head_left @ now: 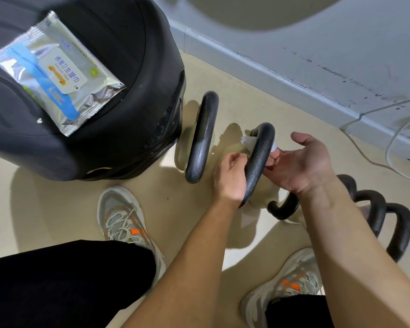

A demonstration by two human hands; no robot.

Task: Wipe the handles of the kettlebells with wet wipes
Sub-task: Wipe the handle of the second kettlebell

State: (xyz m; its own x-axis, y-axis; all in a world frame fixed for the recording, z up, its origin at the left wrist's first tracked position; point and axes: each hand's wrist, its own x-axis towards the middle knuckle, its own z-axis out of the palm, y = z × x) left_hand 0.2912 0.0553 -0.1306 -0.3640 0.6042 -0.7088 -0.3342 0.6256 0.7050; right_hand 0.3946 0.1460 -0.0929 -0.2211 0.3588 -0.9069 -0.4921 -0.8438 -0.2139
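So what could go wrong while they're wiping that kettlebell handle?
The wet wipe is looped round the handle, an end in the left hand and the right hand; a hard tug might tear it. The right shoe stands close beside the kettlebells, so a tipped one could land on toes.

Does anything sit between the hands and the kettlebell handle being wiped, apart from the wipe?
Nothing visible does. Only the wet wipe lies against the handle, with the left hand and right hand holding it on either side. The neighbouring handle stands apart to the left.
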